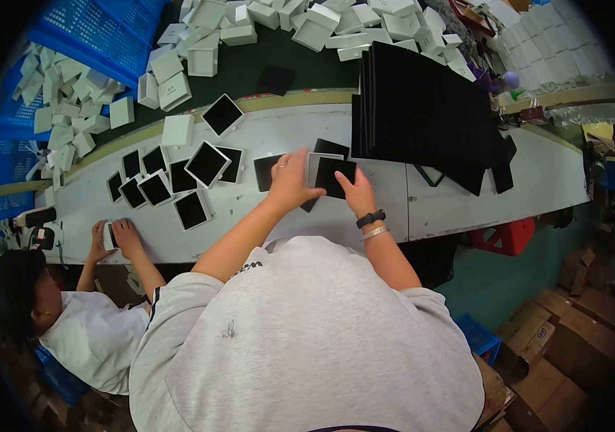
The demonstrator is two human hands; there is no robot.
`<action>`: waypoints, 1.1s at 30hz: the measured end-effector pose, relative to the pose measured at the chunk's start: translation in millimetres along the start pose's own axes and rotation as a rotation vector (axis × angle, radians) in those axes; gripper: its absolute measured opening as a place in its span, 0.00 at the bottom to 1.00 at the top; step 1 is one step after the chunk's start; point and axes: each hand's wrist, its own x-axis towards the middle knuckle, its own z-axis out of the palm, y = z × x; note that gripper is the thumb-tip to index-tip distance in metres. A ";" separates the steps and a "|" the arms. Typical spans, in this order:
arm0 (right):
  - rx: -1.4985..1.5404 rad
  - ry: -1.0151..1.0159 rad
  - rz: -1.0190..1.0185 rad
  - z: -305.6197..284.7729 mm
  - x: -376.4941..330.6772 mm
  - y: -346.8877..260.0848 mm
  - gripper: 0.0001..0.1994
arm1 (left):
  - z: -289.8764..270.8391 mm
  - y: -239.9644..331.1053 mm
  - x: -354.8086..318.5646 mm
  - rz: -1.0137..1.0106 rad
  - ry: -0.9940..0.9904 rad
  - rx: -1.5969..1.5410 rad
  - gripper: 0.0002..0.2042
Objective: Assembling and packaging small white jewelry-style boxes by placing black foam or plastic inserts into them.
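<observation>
The right hand grasps a black pad, thumb on top, its other fingers mostly hidden beneath; the pad overlaps a white box above the surface, so much of the box's inside is covered. The left hand curves around the box's left side, thumb out near its lower edge; whether it grips or merely steadies the box, I cannot tell. Dark pieces poke out above and below the box, their full shape hidden. Just left, the left hand partly covers a black-filled box. Further left lie more black-filled boxes, some overlapping. To the right, a stack of black sheets hides the surface under it, its layers hard to count. The person's shirt blocks part of the near edge. At left, a co-worker's hands hold a small white box, partly covered by fingers. The picture's rim cuts off the blue crate and the box pile.
</observation>
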 end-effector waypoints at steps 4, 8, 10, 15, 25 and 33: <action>-0.285 0.046 -0.099 14.2 11.6 3.6 0.21 | 2.6 -2.8 10.1 -0.019 -0.324 0.379 0.52; -0.574 0.180 -0.166 21.3 8.9 2.2 0.25 | -2.8 -1.4 12.0 0.020 -0.307 0.247 0.49; -0.510 0.245 -0.261 25.7 8.0 2.4 0.28 | -9.0 5.2 8.6 0.052 -0.270 0.184 0.48; 0.157 -0.104 0.025 20.6 -16.9 -73.4 0.33 | -30.7 29.4 -10.2 -0.030 -0.072 -0.250 0.50; 0.079 -0.340 -0.244 23.1 -32.7 -118.7 0.35 | -81.8 54.9 -20.4 -0.003 0.080 -0.810 0.37; 0.362 -0.541 -0.012 19.5 -46.5 -135.3 0.26 | -114.0 70.6 -28.0 0.079 0.102 -0.649 0.32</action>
